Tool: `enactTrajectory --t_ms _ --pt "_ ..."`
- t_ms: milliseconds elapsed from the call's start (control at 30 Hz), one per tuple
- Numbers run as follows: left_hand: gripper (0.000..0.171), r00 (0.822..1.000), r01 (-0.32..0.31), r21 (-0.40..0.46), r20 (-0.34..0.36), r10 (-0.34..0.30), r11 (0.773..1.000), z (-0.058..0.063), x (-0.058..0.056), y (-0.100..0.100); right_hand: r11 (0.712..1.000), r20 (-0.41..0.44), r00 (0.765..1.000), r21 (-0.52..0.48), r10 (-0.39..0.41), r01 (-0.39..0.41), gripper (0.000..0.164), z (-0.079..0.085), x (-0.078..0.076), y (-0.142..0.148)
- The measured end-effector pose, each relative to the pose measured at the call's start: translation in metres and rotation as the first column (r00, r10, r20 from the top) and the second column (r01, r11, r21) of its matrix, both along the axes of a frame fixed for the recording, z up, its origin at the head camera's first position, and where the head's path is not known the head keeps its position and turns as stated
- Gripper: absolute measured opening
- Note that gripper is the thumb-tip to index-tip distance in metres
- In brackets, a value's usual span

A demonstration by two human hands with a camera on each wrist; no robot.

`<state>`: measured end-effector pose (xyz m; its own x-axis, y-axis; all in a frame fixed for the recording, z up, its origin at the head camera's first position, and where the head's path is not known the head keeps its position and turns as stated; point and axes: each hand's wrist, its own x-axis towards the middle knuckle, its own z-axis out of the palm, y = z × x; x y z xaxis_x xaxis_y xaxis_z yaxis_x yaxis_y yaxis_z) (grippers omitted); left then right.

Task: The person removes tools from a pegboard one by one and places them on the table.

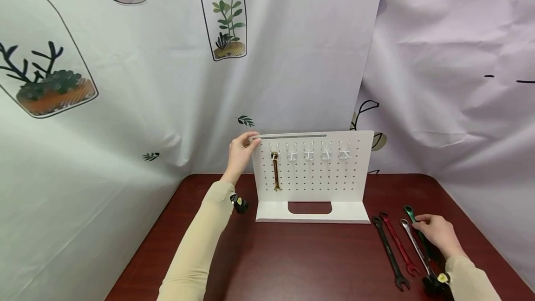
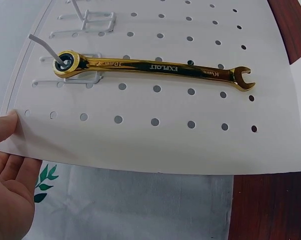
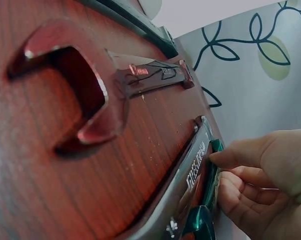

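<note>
My left hand [image 1: 240,153] grips the upper left corner of a white pegboard [image 1: 269,210], the thumb on its front and the fingers behind. Near that hand a gold combination wrench [image 2: 165,68] hangs by its ring end from the leftmost hook, marked 10mm in the left wrist view. At the right of the table, my right hand [image 1: 436,233] pinches a green wrench [image 1: 409,212] between thumb and fingers. Beside it lies a silver wrench [image 3: 183,172], then a red wrench [image 1: 399,243] and a black wrench [image 1: 390,254] farther left.
Several white hooks [image 1: 309,154] line the upper pegboard, right of the gold wrench. The board stands on its flat base near the back of the dark red table [image 1: 301,264]. A cloth with plant drawings [image 1: 292,73] hangs behind.
</note>
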<state>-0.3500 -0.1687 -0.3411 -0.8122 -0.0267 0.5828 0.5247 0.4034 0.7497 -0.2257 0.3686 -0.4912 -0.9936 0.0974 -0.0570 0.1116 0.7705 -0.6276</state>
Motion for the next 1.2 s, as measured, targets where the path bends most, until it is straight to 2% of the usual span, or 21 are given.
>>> enactTrajectory --t_ms 467,700,767,867,1000,1100,1200 --pt "0.031 1.000 -0.018 -0.011 0.002 0.018 1.000 0.003 -0.001 -0.003 0.999 0.015 1.000 -0.046 -0.001 0.002 0.057 -0.003 -0.002 -0.002" --pt "0.033 1.000 -0.031 -0.023 0.001 0.031 0.999 0.000 -0.002 -0.006 0.998 0.045 0.999 -0.065 0.012 -0.009 0.065 -0.003 -0.001 -0.004" --pt "0.032 0.999 -0.033 -0.020 -0.005 0.032 0.999 0.001 -0.001 -0.005 0.998 0.016 1.000 -0.069 -0.013 0.014 0.063 0.000 0.000 -0.004" --pt "0.032 1.000 -0.027 -0.017 -0.007 0.027 0.999 0.001 -0.001 -0.004 0.995 -0.093 0.993 -0.063 -0.079 0.073 0.058 0.002 0.004 -0.006" --pt "0.032 1.000 -0.014 -0.010 0.011 0.014 1.000 0.001 0.000 -0.002 0.988 -0.269 0.951 -0.051 -0.152 0.143 0.049 0.006 0.010 -0.014" --pt "0.031 1.000 -0.012 -0.005 0.012 0.012 1.000 0.000 -0.001 -0.001 0.988 -0.335 0.930 -0.059 -0.153 0.141 0.049 0.012 0.008 -0.023" --pt "0.030 1.000 -0.011 -0.005 0.005 0.011 1.000 0.000 -0.001 -0.001 0.991 -0.351 0.928 -0.078 -0.125 0.104 0.049 0.020 0.005 -0.035"
